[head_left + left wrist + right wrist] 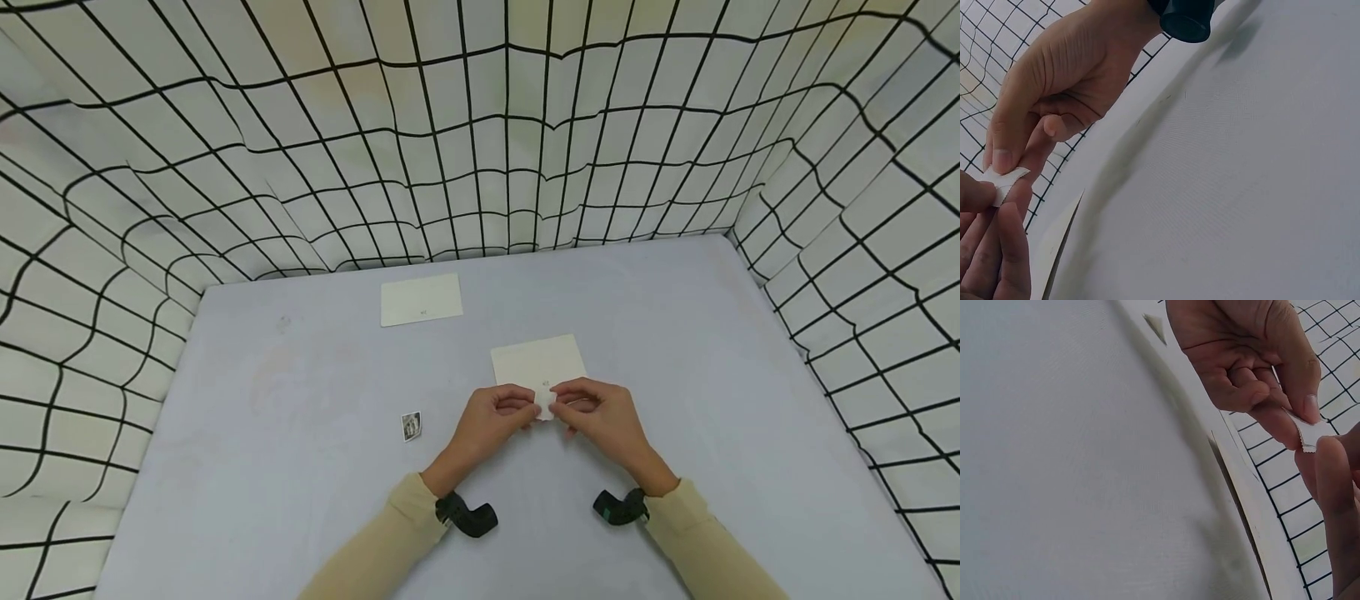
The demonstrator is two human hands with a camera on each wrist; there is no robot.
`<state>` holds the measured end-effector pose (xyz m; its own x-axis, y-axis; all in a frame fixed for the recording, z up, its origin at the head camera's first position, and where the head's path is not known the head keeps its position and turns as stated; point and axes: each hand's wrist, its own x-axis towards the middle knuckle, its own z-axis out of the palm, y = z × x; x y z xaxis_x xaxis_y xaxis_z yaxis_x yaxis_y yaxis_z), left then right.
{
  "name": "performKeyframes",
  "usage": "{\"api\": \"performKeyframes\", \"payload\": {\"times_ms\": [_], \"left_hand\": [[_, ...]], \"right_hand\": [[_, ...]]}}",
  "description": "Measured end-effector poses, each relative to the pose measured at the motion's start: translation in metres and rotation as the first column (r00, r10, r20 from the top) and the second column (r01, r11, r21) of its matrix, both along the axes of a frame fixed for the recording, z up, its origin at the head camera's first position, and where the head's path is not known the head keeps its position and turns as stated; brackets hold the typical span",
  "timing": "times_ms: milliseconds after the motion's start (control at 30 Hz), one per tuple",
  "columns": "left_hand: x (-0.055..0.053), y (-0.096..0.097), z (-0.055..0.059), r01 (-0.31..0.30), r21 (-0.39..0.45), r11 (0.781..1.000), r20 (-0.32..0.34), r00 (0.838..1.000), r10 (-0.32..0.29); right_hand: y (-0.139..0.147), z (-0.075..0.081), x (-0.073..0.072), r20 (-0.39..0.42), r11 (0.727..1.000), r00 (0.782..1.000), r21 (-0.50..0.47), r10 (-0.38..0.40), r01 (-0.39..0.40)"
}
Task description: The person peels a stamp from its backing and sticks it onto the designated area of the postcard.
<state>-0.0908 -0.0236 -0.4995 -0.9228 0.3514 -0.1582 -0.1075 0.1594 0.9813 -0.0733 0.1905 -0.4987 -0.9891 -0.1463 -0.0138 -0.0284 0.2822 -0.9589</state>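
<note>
Both hands meet over the near edge of a flat cream rectangle (536,358), which looks like an envelope with a small dark mark. Between them is a small white stamp (545,403), its plain side facing up; a toothed edge shows in the right wrist view. My left hand (487,423) pinches the stamp's left side between thumb and fingers. On its right side, my right hand (609,419) pinches it the same way. The stamp (1005,181) looks slightly bent in the left wrist view. Another stamp (411,426), with a grey picture, lies to the left of my left hand.
A second cream rectangle (422,300), also with a small mark, lies farther back on the white table (300,467). Black netting (480,158) over white sheeting rises behind the table and along both sides. Each wrist carries a black camera mount (472,518).
</note>
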Motion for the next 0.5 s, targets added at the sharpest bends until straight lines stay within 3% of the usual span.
{"api": "performKeyframes", "payload": {"times_ms": [200, 400, 500], "left_hand": [[0.0000, 0.0034, -0.0034, -0.045, -0.008, 0.999, 0.006, 0.999, 0.045], [-0.0009, 0.0054, -0.0045, -0.076, -0.017, 0.997, 0.021, 0.997, 0.077], [-0.0005, 0.0055, -0.0035, -0.075, -0.012, 0.997, 0.019, 0.997, 0.075]], "right_hand": [[0.0000, -0.0013, -0.0028, -0.024, 1.000, 1.000, 0.021, 0.009, -0.008], [0.0020, 0.0016, -0.0053, -0.113, 0.996, 0.993, 0.078, -0.031, 0.040], [0.0021, 0.0029, -0.0059, -0.158, 0.996, 0.987, 0.085, -0.010, 0.024]]}}
